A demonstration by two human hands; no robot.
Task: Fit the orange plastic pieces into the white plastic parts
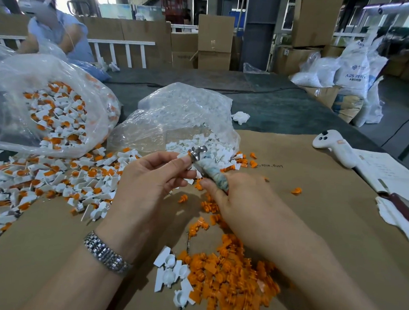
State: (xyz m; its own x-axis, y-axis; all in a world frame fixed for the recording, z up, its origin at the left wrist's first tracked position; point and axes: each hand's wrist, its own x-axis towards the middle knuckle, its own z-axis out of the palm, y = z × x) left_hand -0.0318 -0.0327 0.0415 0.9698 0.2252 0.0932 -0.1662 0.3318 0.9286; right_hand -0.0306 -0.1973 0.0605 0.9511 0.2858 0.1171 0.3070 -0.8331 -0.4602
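Warehouse floor behind, cardboard boxes [215, 42] stacked at the far wall, white sacks [352, 75] piled far right. Second person [56, 32] in a blue top bent over the far left end of the bench [284, 107], which is dark-topped with a brown cardboard sheet [325, 220] laid over its near half.

Large clear bag [47, 104] far left, open mouth showing white parts with orange inserts. Second clear bag [184, 116] at centre, spilling plain white plastic parts [213, 145] onto the cardboard. Spread of assembled pieces [50, 184] covers the near left of the bench. Heap of orange plastic pieces [230, 279] near centre, with a few plain white parts just beside its left edge; stray orange pieces trail from it toward the hands.

White handheld controller [334, 147] lies at right, papers [392, 174] just beside it.

Both forearms reach in from the near edge and meet over the cardboard, raised off it. Left hand [150, 178], metal watch [106, 254] on the wrist, palm turned inward, thumb and fingers pinching a small white part against the tool's metal head. Right hand [239, 201] fingers curled round the wrapped handle of a short tool [205, 166], its metal head pointing up and far-left. Whether an orange piece sits in the pinched part cannot be told.
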